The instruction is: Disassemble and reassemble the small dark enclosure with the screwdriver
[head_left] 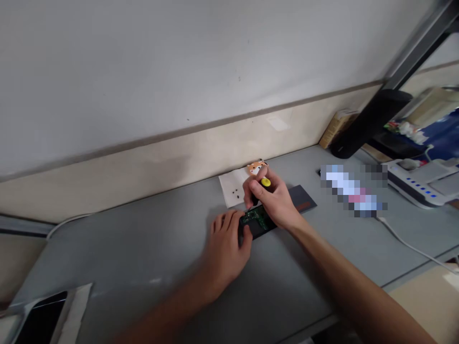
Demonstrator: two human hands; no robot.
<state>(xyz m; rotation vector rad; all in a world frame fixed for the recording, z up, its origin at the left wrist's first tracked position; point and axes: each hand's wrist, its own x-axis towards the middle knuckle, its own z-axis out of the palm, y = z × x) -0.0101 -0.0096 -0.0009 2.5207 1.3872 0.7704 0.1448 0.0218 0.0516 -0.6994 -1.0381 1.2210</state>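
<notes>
Two bare hands worked close together at a gray bench (172, 239). The right hand (270, 196) was closed around a dark tool with a yellow end cap (266, 182), holding it upright or nearly so; its tip was hidden from view. The left hand (227, 246) was partly open, its curved fingers and thumb straddling and gripping the left end of a dark device (255, 228) with an exposed green circuit board. The device lay on the bench, directly under the right hand.

Just beyond the hands, a sheet of white paper (226, 184) carried a few tiny dark pieces (235, 193), with an orange-and-white animal-faced item (255, 167) at its far corner, near the wall (201, 157). A dark flat panel (308, 193) with a reddish-brown strip showed just right of the right hand.

The bench's back edge met the wall; its front edge ran diagonally beneath the right forearm. Gray surface stretched from the left hand to a black-faced object (46, 315) in the lower left corner. Well to the right were a pixelated item (351, 191) with a white cable (405, 244), a white unit (419, 184) with blue lights, and a leaning black cylinder (369, 124).
</notes>
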